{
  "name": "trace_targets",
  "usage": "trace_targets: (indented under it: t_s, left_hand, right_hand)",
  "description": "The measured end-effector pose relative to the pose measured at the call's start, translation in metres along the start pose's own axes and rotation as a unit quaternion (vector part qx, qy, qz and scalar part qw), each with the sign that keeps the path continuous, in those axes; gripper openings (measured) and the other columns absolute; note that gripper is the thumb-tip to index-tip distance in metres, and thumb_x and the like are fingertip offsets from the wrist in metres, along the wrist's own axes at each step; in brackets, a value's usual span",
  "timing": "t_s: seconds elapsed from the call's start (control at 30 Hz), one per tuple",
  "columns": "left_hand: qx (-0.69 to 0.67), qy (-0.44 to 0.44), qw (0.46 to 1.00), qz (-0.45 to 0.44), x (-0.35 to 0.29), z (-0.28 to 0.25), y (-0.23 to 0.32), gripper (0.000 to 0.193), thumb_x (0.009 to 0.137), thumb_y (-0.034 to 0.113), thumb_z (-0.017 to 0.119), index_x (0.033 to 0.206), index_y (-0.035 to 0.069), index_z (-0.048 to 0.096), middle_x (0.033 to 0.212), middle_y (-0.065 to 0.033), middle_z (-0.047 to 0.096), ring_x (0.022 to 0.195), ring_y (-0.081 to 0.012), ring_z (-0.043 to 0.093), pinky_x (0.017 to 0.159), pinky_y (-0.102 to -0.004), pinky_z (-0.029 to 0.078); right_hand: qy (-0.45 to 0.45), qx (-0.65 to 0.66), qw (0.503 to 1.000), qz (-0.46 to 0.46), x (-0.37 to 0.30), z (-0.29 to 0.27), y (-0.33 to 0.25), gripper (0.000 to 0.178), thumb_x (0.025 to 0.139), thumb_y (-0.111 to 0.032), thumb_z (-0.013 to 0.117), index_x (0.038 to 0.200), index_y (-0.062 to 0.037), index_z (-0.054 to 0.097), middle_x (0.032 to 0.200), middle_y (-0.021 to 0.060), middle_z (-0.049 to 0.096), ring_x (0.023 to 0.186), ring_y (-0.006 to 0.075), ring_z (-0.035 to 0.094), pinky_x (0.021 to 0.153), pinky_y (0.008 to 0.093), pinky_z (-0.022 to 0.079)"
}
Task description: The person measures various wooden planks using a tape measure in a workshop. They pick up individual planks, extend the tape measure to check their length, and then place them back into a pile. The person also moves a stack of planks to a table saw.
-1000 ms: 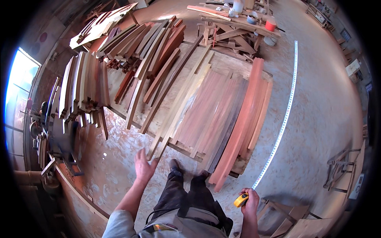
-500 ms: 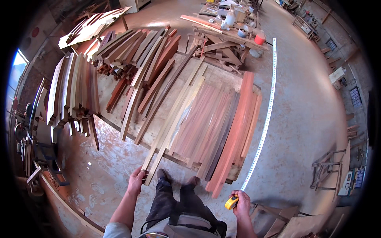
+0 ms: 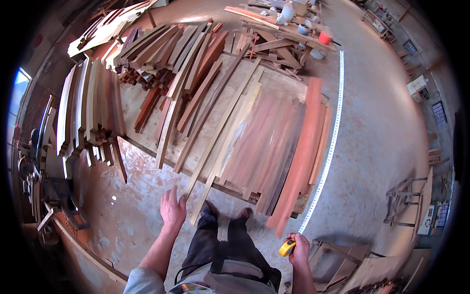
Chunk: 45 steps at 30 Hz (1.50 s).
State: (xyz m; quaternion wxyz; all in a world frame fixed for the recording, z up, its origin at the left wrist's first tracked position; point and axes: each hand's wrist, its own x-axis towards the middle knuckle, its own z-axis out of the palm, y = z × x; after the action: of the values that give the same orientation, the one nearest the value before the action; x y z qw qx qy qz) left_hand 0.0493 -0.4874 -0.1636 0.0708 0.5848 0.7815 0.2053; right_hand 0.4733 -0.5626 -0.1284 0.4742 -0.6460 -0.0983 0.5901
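Note:
My right hand [image 3: 300, 250] is closed around a yellow tape measure [image 3: 287, 247]. From its case a long white blade [image 3: 334, 142] runs out and away along the right side of the boards, curving in this view. My left hand [image 3: 173, 210] has its fingers spread, with the thumb close to the near end of a long pale wood strip [image 3: 220, 132]; whether they touch I cannot tell. Beside that strip lies a second pale strip [image 3: 228, 144], its end reaching toward my feet. Further right are reddish-brown boards [image 3: 259, 142], a dark strip [image 3: 288, 152] and thick red timbers [image 3: 301, 157].
The boards rest on a low worktable [image 3: 289, 87]. Stacked timber [image 3: 88, 108] stands at the left, with a larger pile [image 3: 166, 54] behind. A cluttered bench [image 3: 274, 27] holds a red container [image 3: 325, 37] at the back. Wooden frames [image 3: 406, 203] stand right.
My left hand has let go of the pale strip's end and its fingers have spread. My right hand still holds the tape measure with its blade out. The view has shifted slightly.

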Motion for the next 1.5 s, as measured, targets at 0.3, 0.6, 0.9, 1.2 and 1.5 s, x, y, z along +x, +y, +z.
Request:
trace_targets:
  t_s: [0.3, 0.6, 0.9, 1.2, 1.5]
  left_hand:
    - [0.06, -0.219, 0.974, 0.001, 0.086, 0.041, 0.084, 0.018, 0.091, 0.017, 0.049, 0.098, 0.001, 0.049, 0.088, -0.024, 0.066, 0.08, -0.0405, 0.067, 0.068, -0.0481, 0.054]
    - [0.036, -0.208, 0.977, -0.026, 0.099, 0.058, 0.074, 0.019, 0.088, 0.019, 0.05, 0.092, 0.003, 0.059, 0.085, -0.0259, 0.067, 0.081, -0.0445, 0.065, 0.076, -0.052, 0.052]
    - [0.027, -0.204, 0.977, -0.049, 0.104, 0.055, 0.079, 0.026, 0.084, 0.023, 0.057, 0.094, 0.0, 0.06, 0.095, -0.025, 0.065, 0.09, -0.0427, 0.064, 0.082, -0.0501, 0.051]
    - [-0.354, -0.286, 0.87, -0.191, 0.118, 0.001, 0.08, 0.016, 0.089, 0.013, 0.057, 0.091, -0.001, 0.063, 0.077, -0.0078, 0.063, 0.068, -0.0159, 0.063, 0.06, -0.0295, 0.05]
    - [-0.543, -0.373, 0.73, -0.181, 0.112, 0.051, 0.106, 0.008, 0.09, 0.001, 0.054, 0.098, 0.001, 0.056, 0.076, -0.0034, 0.059, 0.069, -0.0166, 0.065, 0.056, -0.0267, 0.051]
  right_hand:
    - [-0.003, -0.008, 1.0, -0.013, -0.013, 0.016, -0.001, 0.023, 0.099, -0.014, 0.047, 0.084, -0.0006, 0.058, 0.088, 0.0136, 0.063, 0.074, 0.0227, 0.063, 0.071, 0.0363, 0.053]
    - [-0.035, -0.047, 0.997, 0.048, -0.033, 0.023, 0.025, 0.023, 0.098, -0.015, 0.05, 0.088, 0.0029, 0.061, 0.09, 0.014, 0.065, 0.077, 0.0224, 0.065, 0.071, 0.0336, 0.052]
    - [-0.043, -0.083, 0.992, 0.079, -0.043, 0.031, 0.041, 0.022, 0.098, -0.014, 0.05, 0.089, 0.0029, 0.062, 0.091, 0.0136, 0.066, 0.077, 0.0212, 0.065, 0.071, 0.0332, 0.052]
    - [-0.02, -0.128, 0.99, 0.06, -0.064, 0.037, 0.054, 0.025, 0.098, -0.015, 0.049, 0.086, 0.0018, 0.063, 0.085, 0.0113, 0.066, 0.071, 0.0176, 0.062, 0.069, 0.0311, 0.051]
    - [0.002, -0.117, 0.989, 0.096, -0.08, 0.059, 0.079, 0.022, 0.096, -0.016, 0.053, 0.085, 0.0, 0.063, 0.075, 0.0081, 0.065, 0.065, 0.0154, 0.06, 0.062, 0.0289, 0.049]
